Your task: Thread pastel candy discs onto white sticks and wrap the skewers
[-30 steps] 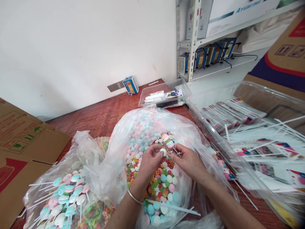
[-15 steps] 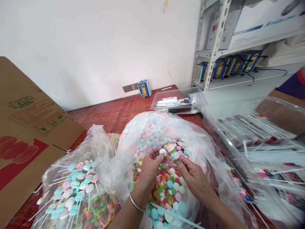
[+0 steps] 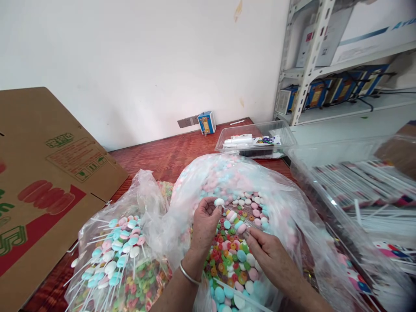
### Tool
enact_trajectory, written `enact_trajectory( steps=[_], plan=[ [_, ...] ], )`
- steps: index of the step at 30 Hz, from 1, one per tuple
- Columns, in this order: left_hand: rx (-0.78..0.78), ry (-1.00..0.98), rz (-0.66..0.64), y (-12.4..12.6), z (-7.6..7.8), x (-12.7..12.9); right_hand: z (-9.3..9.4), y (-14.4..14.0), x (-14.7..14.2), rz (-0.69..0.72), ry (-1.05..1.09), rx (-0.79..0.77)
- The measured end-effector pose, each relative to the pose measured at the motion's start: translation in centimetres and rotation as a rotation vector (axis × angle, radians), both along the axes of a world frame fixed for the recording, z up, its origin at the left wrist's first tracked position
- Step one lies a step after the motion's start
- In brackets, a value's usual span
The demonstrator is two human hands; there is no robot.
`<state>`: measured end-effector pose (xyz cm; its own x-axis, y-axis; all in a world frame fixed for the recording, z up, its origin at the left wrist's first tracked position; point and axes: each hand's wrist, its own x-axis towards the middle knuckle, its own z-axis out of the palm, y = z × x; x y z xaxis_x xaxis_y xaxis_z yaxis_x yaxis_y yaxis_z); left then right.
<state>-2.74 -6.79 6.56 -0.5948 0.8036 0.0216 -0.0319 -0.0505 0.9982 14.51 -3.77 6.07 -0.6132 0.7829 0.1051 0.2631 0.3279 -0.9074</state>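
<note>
The left hand [image 3: 205,222] still pinches a white candy [image 3: 219,202] over the open bag [image 3: 286,208]. The right hand [image 3: 268,253] has dropped lower than before, fingers closed on a stick [image 3: 242,219] of stacked candies.

Glossy crinkled plastic bag [image 3: 286,203] (clear film), polished wood table [image 3: 156,156], matt cardboard box [image 3: 48,173].

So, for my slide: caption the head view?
Left hand pinches a white candy over an open bag; right hand alongside.
</note>
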Motion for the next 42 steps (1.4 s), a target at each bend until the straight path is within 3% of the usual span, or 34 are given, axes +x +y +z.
enact_trajectory(
  steps=[12,24,27,32,35,38,42],
  plan=[
    [0.037,0.203,-0.044,0.2,-1.4,-0.1,-0.5,-0.3,-0.4,0.011,0.084,-0.151],
    [-0.026,0.191,-0.042,-0.2,-1.8,1.1,-0.8,-0.6,-0.5,0.015,0.012,-0.046],
    [0.009,0.089,-0.046,-0.3,-1.3,1.9,-1.5,-1.0,-0.9,-0.017,-0.018,0.072],
    [0.192,-0.397,0.025,0.2,0.8,3.3,-2.7,-1.6,-1.2,-0.104,-0.111,0.428],
    [0.141,-0.618,-0.011,0.7,1.6,3.9,-2.7,-1.8,-1.2,-0.086,-0.12,0.57],
    [0.1,-0.677,-0.013,1.0,1.5,4.2,-2.3,-2.0,-1.2,-0.069,-0.117,0.601],
    [0.102,-0.584,0.136,1.3,0.9,3.8,-2.1,-2.3,-1.3,-0.04,-0.157,0.537]
  ],
)
